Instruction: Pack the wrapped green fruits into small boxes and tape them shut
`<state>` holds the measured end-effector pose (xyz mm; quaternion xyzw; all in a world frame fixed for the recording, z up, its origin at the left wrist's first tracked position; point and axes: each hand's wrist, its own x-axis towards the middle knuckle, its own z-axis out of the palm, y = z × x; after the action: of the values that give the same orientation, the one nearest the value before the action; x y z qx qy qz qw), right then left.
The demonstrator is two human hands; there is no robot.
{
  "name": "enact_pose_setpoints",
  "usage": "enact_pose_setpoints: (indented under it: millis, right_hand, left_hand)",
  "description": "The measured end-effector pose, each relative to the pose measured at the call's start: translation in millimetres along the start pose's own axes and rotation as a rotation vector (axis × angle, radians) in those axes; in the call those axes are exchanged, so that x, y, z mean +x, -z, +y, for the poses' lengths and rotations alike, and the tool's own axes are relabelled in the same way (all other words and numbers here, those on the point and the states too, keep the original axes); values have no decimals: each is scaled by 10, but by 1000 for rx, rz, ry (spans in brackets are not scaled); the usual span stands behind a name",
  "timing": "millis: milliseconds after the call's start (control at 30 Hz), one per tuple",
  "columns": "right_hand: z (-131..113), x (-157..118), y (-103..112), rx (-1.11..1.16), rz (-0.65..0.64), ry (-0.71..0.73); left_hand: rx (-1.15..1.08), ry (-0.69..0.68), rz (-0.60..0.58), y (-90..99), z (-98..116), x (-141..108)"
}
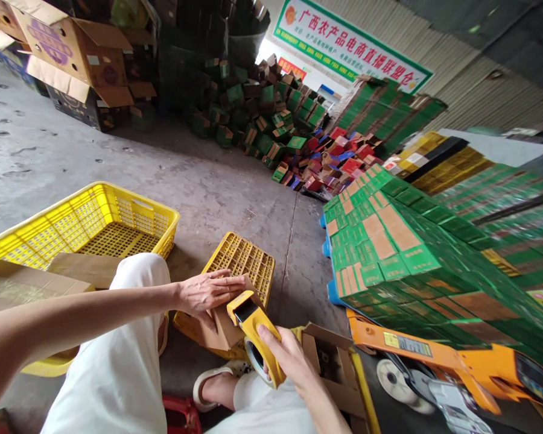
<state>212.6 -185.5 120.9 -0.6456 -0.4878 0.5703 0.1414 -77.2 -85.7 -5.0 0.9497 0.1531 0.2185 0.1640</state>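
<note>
My left hand [210, 293] lies with its fingers stretched across the top of a small cardboard box [226, 325]. Beneath that box is an upturned yellow plastic crate [242, 256], its grid bottom facing up. My right hand [287, 355] is wrapped round a yellow tape dispenser [257, 328] that carries a roll of tape. The dispenser's front end is at the box's right edge, near my left fingertips; whether it touches the cardboard I cannot tell.
A large yellow basket [131, 217] with flattened cardboard [31, 283] stands at left. On the right are stacked green boxes [389, 247] on a blue pallet and an orange pallet jack [416, 349]. An open carton [339, 367] sits by my right leg. Loose boxes [266, 114] are heaped behind.
</note>
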Motion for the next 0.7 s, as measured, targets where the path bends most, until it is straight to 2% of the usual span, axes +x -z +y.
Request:
enact_pose_setpoints:
  millis: [200,433,600,700]
  right_hand:
    - [18,14,0,12,-4,-3]
    - [62,105,54,-31,-52,-2]
    - [147,11,102,-27,-18,-26]
    - [167,-38,82,-7,-7,-11]
  left_hand:
    - [-52,8,-42,-96,-33,34]
    - [-47,-20,8,-77,-183,-7]
    - [-65,11,-21,-84,-207,-2]
    - [-78,12,10,-88,-217,-20]
